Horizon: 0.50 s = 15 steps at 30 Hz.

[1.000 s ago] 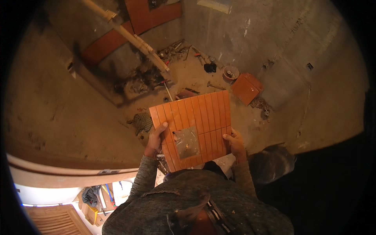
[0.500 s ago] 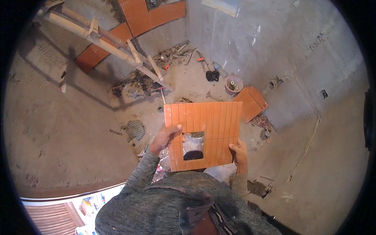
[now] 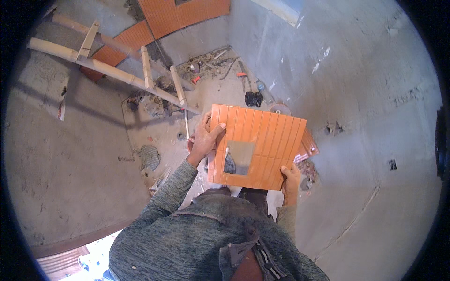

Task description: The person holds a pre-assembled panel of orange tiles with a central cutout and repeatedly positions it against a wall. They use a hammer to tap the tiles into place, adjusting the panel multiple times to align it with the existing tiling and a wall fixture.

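The left hand (image 3: 202, 140) is just off centre toward nine o'clock, gripping with its thumb (image 3: 218, 130) laid over the front and aimed at one o'clock, the fingers bent around behind. Its bare wrist (image 3: 194, 159) leads back to a sleeved left forearm (image 3: 169, 199), which slants in from between seven and eight o'clock. The right hand (image 3: 291, 181) sits lower, toward four o'clock, in a similar clamp, thumb toward eleven; its fingers are mostly hidden but seem curled underneath. The right forearm (image 3: 286, 219) rises steeply from five o'clock. The torso (image 3: 197, 236) fills six o'clock.
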Available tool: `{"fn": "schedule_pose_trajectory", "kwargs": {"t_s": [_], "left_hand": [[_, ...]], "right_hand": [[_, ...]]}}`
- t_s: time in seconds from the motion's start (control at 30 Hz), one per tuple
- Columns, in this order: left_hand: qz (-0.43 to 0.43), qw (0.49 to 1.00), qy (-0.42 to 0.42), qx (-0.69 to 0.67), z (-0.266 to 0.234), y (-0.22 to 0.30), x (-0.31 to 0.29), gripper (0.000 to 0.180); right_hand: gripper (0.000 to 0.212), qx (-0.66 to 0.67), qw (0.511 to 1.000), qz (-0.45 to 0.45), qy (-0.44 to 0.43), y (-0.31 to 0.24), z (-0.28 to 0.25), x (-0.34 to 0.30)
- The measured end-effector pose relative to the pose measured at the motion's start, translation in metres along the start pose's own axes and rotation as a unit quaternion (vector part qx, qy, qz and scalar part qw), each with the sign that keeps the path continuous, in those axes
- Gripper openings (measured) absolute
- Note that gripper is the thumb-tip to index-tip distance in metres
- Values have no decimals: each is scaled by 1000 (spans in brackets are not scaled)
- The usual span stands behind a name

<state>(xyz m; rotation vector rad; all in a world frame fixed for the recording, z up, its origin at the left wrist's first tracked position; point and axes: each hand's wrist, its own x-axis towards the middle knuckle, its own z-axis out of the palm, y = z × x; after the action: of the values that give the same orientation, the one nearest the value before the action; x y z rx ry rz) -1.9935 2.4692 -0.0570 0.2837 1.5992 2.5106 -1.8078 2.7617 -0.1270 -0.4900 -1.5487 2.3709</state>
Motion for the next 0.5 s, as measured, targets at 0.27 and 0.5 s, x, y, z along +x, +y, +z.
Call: {"fn": "schedule_pose_trajectory", "kwargs": {"t_s": [0.27, 0.5], "left_hand": [[6, 982, 100, 160, -8, -46, 150, 27], [139, 944, 118, 274, 5, -15, 236, 30]], "right_hand": [[39, -57, 996, 3, -71, -46, -21, 182], [29, -75, 982, -22, -172, -73, 9, 324]]}}
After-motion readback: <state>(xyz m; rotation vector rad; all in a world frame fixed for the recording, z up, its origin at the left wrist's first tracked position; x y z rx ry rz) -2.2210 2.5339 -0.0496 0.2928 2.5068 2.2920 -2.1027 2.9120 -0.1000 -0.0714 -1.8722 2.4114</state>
